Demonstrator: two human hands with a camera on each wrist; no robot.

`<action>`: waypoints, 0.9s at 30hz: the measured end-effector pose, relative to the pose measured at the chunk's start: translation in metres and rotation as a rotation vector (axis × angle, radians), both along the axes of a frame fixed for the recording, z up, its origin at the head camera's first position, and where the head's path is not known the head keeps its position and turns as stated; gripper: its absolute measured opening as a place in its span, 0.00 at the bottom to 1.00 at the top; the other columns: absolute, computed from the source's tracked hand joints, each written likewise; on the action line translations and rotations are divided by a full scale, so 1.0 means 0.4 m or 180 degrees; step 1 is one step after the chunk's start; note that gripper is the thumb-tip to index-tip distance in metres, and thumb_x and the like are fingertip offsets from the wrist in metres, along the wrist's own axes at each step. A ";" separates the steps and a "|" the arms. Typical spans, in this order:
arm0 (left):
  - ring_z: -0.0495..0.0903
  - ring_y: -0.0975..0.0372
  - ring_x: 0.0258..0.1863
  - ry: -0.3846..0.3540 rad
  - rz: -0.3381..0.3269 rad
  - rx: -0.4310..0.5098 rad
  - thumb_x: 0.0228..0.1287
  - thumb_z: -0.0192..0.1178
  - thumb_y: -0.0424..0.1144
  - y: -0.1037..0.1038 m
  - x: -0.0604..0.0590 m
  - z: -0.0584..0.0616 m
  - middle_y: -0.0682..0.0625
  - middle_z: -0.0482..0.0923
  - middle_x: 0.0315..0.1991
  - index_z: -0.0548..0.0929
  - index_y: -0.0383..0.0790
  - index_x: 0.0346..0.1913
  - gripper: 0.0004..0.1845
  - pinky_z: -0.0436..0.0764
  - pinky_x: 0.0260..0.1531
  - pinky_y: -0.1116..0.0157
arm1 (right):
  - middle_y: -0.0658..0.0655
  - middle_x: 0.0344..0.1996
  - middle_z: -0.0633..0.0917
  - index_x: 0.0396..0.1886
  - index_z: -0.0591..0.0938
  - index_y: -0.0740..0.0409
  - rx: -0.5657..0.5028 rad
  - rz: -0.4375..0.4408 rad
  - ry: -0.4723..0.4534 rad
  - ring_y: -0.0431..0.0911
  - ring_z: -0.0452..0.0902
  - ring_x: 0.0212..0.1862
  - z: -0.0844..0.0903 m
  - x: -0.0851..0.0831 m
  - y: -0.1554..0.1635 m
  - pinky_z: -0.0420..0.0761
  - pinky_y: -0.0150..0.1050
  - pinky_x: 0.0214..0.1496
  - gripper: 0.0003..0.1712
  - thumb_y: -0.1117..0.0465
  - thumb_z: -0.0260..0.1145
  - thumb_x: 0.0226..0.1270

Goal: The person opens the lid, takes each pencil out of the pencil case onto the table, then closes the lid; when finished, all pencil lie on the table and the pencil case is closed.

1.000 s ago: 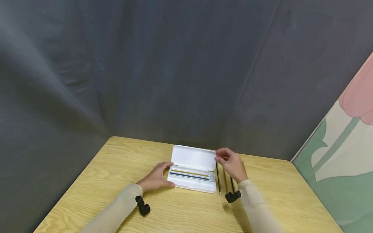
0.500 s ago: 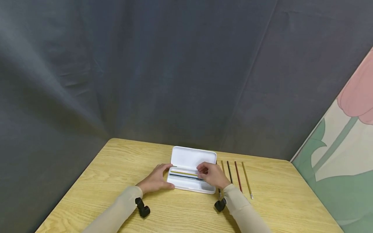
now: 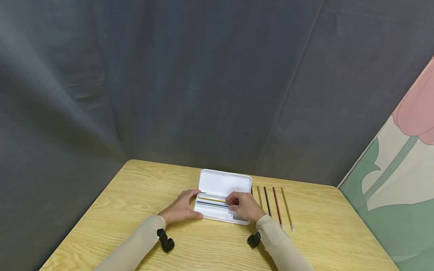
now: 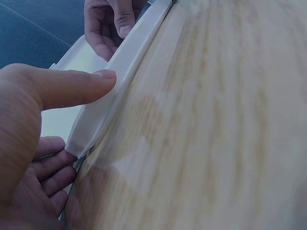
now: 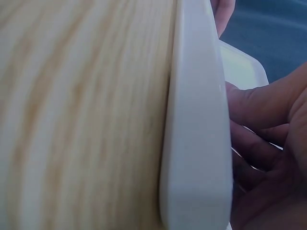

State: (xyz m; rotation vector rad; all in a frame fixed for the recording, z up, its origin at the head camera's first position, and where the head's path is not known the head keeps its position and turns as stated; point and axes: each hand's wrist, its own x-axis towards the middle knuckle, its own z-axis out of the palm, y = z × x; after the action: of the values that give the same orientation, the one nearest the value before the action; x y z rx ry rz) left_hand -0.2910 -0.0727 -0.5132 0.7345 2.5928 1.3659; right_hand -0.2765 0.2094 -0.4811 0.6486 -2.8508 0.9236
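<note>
White plastic forms the open pencil case [image 3: 222, 203], which lies near the middle of the wooden counter [image 3: 135, 195] with its lid [image 3: 224, 183] tipped back toward the dark cloth backdrop [image 3: 203, 82]. The left hand [image 3: 181, 209] braces the case's left end, thumb laid along the front rim and fingers round the corner, a grip that seems meant to keep the light tray from sliding. The right hand [image 3: 245, 206] reaches into the tray, its fingers curled down onto the pencils [image 3: 213, 202] lying lengthwise inside; whether they pinch one I cannot tell. Just right of the case, four more pencils [image 3: 272, 205] lie side by side, apart, within easy reach of that hand.
</note>
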 end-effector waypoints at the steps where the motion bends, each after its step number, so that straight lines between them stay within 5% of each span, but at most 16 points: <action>1: 0.59 0.53 0.68 -0.0004 0.0000 0.0005 0.39 0.72 0.60 0.000 0.000 0.001 0.50 0.60 0.68 0.62 0.50 0.69 0.51 0.62 0.65 0.47 | 0.44 0.31 0.85 0.36 0.83 0.47 0.0001 -0.0008 -0.0017 0.34 0.79 0.34 0.000 0.000 0.000 0.78 0.28 0.37 0.10 0.65 0.69 0.55; 27: 0.60 0.54 0.67 0.0055 -0.0006 -0.0023 0.39 0.72 0.60 0.001 0.001 0.002 0.50 0.62 0.67 0.64 0.50 0.68 0.50 0.63 0.64 0.47 | 0.47 0.31 0.84 0.35 0.83 0.45 0.0114 0.0292 -0.0261 0.36 0.76 0.34 0.015 0.000 0.000 0.76 0.29 0.37 0.13 0.70 0.66 0.57</action>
State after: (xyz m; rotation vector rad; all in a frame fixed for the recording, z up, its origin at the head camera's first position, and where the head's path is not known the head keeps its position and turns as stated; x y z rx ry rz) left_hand -0.2907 -0.0725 -0.5124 0.7507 2.6082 1.3549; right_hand -0.2764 0.2095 -0.4753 0.7689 -2.9379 0.9351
